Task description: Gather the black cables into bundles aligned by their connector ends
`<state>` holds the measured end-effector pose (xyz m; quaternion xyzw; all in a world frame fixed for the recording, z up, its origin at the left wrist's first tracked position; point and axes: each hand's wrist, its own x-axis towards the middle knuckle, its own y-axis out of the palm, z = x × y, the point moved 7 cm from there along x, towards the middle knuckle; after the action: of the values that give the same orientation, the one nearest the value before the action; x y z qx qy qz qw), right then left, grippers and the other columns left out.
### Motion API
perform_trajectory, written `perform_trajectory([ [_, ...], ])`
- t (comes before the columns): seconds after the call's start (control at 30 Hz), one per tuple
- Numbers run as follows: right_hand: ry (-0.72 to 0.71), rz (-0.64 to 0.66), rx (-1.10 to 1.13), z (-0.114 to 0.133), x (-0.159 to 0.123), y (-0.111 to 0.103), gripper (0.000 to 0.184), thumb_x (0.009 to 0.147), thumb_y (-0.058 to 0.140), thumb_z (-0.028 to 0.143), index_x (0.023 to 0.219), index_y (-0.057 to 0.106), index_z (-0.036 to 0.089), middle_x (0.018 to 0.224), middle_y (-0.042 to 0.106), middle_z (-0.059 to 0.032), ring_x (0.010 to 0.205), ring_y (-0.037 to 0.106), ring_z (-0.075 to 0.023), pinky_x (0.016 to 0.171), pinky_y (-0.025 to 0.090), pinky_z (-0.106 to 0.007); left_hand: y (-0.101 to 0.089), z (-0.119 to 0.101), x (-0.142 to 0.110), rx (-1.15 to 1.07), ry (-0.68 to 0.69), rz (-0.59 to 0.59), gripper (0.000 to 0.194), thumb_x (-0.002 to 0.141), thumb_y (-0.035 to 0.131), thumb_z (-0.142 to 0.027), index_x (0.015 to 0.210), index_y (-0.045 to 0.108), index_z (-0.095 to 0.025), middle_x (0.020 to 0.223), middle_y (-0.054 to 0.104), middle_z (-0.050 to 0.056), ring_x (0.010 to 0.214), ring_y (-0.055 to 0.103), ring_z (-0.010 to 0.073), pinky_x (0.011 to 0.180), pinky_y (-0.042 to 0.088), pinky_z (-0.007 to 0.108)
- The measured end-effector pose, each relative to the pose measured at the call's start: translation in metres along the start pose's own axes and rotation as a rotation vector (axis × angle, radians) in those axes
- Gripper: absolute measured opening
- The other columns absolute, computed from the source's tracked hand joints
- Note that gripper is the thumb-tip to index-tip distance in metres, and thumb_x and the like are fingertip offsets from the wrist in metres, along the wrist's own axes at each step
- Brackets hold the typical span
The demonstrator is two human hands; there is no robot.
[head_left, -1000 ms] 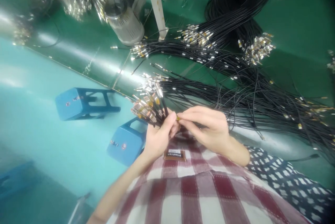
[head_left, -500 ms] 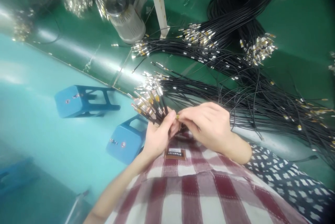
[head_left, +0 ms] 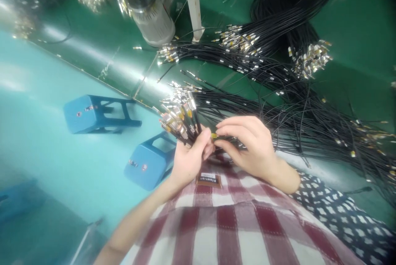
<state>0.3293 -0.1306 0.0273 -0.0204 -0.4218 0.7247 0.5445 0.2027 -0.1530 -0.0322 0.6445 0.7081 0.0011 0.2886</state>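
Note:
My left hand (head_left: 189, 158) is closed around a bundle of thin black cables (head_left: 181, 117) whose silver and gold connector ends fan out up and to the left. My right hand (head_left: 247, 145) meets it from the right, thumb and fingers pinched on one small gold connector tip (head_left: 213, 136) between the two hands. Both hands hover over my checked shirt, at the near edge of the green bench (head_left: 355, 21).
Many more black cables (head_left: 278, 104) lie spread over the bench, with connector clusters (head_left: 311, 58) at the back. A grey metal cylinder (head_left: 151, 17) and a white post (head_left: 193, 3) stand behind. Two blue stools (head_left: 99, 112) sit on the teal floor at left.
Both hands, still pinched together on the cables, have shifted slightly up and right in view. The grip looks the same.

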Motion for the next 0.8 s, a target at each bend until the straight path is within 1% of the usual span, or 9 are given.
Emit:
perform_trajectory([
  [0.1,-0.023,-0.027,-0.091,0.003,0.002,-0.002,0.003,0.088,0.063,0.025,0.089,0.066,0.026,0.09,0.069,-0.0021,0.088,0.062,-0.0178,0.081,0.042,-0.033,0.001,0.0,-0.001,0.028,-0.003,0.008,0.027,0.085,0.061,-0.032,0.067,0.047,-0.017,0.052,0.04,-0.005,0.046,0.038,0.0066,0.046,0.031,0.022],
  [0.3,-0.089,-0.04,-0.204,0.006,0.003,0.005,0.01,0.091,0.057,0.019,0.086,0.062,0.026,0.091,0.068,0.0013,0.087,0.06,-0.0151,0.084,0.034,-0.035,0.004,-0.001,0.001,0.01,-0.009,0.042,0.031,0.086,0.059,-0.032,0.064,0.044,-0.017,0.05,0.038,-0.005,0.044,0.038,0.0065,0.045,0.03,0.022],
  [0.4,-0.109,-0.05,-0.189,0.005,-0.001,0.008,0.01,0.091,0.056,0.017,0.084,0.058,0.024,0.091,0.068,0.0002,0.088,0.06,-0.0157,0.086,0.033,-0.037,0.003,0.0,0.002,-0.015,-0.026,0.033,0.032,0.086,0.06,-0.031,0.062,0.044,-0.017,0.049,0.038,-0.005,0.043,0.037,0.0063,0.043,0.029,0.022],
  [0.47,-0.104,-0.024,-0.099,0.003,-0.003,0.008,0.009,0.09,0.057,0.016,0.083,0.057,0.023,0.092,0.067,-0.0008,0.089,0.06,-0.0166,0.087,0.036,-0.037,0.002,-0.001,0.002,-0.029,-0.022,0.012,0.032,0.086,0.06,-0.03,0.062,0.044,-0.017,0.049,0.038,-0.005,0.043,0.037,0.0062,0.043,0.03,0.022],
  [0.53,-0.024,-0.003,0.028,-0.004,-0.002,0.002,0.007,0.089,0.058,0.018,0.084,0.057,0.022,0.098,0.066,-0.0034,0.095,0.06,-0.0189,0.088,0.039,-0.038,0.002,-0.002,0.002,-0.03,-0.016,-0.001,0.032,0.086,0.06,-0.03,0.062,0.043,-0.018,0.049,0.039,-0.005,0.043,0.037,0.0064,0.045,0.032,0.023],
  [0.6,0.098,0.028,0.135,-0.012,0.002,-0.004,0.001,0.089,0.059,0.021,0.088,0.058,0.022,0.104,0.064,-0.0064,0.101,0.058,-0.0213,0.088,0.041,-0.038,0.003,-0.002,0.001,-0.015,-0.025,0.011,0.032,0.086,0.06,-0.032,0.062,0.043,-0.018,0.048,0.039,-0.005,0.043,0.037,0.0066,0.047,0.034,0.024],
  [0.63,0.152,0.059,0.174,-0.014,0.004,-0.005,0.002,0.089,0.058,0.023,0.091,0.058,0.021,0.105,0.064,-0.0074,0.102,0.058,-0.0217,0.088,0.042,-0.038,0.004,-0.002,0.001,-0.008,-0.029,0.021,0.032,0.087,0.06,-0.032,0.063,0.043,-0.018,0.049,0.039,-0.005,0.044,0.037,0.0067,0.048,0.034,0.024],
  [0.7,0.22,0.166,0.215,-0.016,0.01,-0.002,0.009,0.092,0.054,0.025,0.092,0.06,0.02,0.101,0.065,-0.0069,0.097,0.059,-0.0203,0.084,0.042,-0.035,0.007,-0.003,0.0,0.006,-0.018,0.04,0.031,0.087,0.059,-0.032,0.064,0.045,-0.017,0.05,0.04,-0.005,0.045,0.038,0.0068,0.049,0.034,0.024],
  [0.8,0.249,0.32,0.206,-0.014,0.015,0.008,0.02,0.094,0.051,0.029,0.08,0.06,0.019,0.081,0.066,-0.0026,0.079,0.059,-0.0162,0.078,0.04,-0.031,0.008,-0.006,-0.001,0.052,0.031,0.045,0.03,0.089,0.057,-0.03,0.064,0.046,-0.017,0.051,0.039,-0.004,0.047,0.039,0.0071,0.048,0.032,0.024],
])
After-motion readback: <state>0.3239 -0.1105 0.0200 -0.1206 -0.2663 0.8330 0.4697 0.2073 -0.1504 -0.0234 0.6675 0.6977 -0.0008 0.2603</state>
